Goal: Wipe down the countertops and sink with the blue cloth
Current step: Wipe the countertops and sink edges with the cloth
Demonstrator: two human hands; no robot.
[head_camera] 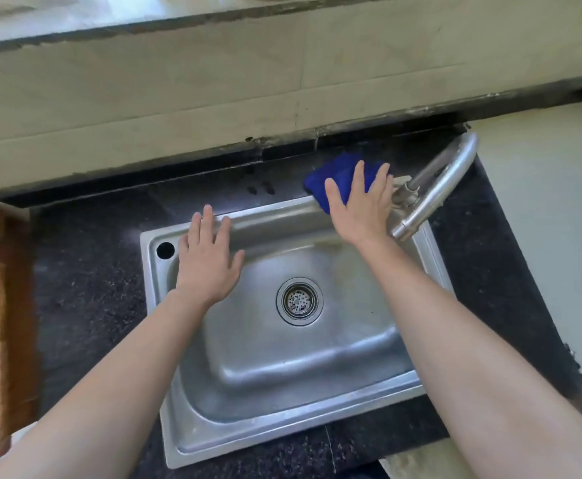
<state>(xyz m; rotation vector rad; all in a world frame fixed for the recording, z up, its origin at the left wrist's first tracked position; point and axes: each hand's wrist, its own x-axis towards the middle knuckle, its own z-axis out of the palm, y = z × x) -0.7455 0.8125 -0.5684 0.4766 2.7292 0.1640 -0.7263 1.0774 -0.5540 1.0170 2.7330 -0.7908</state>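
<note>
blue cloth (338,178): bunched, saturated blue, on the dark countertop (89,288) strip behind the sink (282,420), just left of the faucet (434,188) base. Right hand (360,209) flat on it, fingers straight, pressing, not curled. Left hand (206,261) released, fingers spread, resting on the sink's back-left rim. Backsplash edge just behind the cloth; open counter strip runs leftward; drain (299,300) mid-basin
</note>
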